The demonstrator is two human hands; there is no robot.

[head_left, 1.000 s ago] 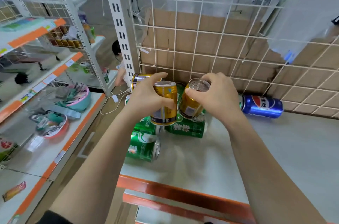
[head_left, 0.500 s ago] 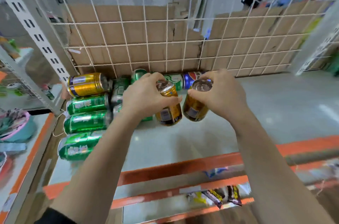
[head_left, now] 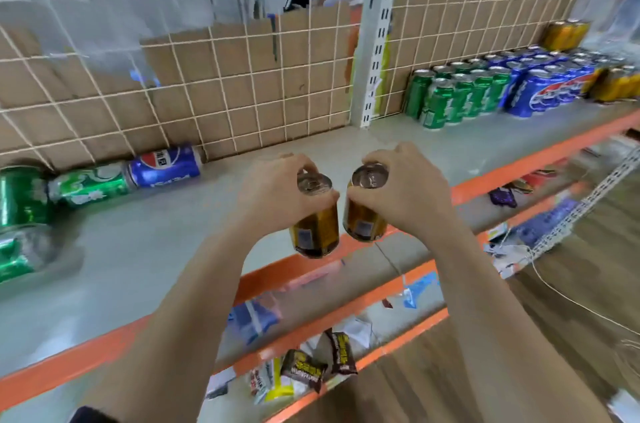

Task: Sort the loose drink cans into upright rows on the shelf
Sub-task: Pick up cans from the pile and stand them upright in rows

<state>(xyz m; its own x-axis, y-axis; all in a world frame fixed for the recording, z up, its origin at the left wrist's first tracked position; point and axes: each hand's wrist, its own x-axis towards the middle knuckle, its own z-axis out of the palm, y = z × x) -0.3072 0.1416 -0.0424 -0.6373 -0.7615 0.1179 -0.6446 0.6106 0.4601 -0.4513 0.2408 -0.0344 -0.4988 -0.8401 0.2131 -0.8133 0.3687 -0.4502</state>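
My left hand (head_left: 277, 192) grips a gold can (head_left: 317, 230) by its top, upright, in the air over the shelf's orange front edge (head_left: 502, 176). My right hand (head_left: 405, 190) holds a second gold can (head_left: 363, 218) the same way, right beside the first. On the grey shelf (head_left: 138, 249) at the far left lie loose cans on their sides: a blue can (head_left: 164, 168), a green can (head_left: 91, 185) and more green cans (head_left: 20, 200). At the right stand upright rows of green cans (head_left: 453, 98), blue cans (head_left: 547, 86) and gold cans (head_left: 616, 81).
A white wire grid backed with cardboard (head_left: 242, 83) closes the shelf's rear. A white perforated upright post (head_left: 379, 34) divides the shelf bays. Lower shelves hold snack packets (head_left: 311, 367). Wooden floor (head_left: 519, 353) lies to the lower right.
Both hands have carried the two gold cans rightward, away from the pile of loose cans, and the view has swung right so the upright rows now appear.
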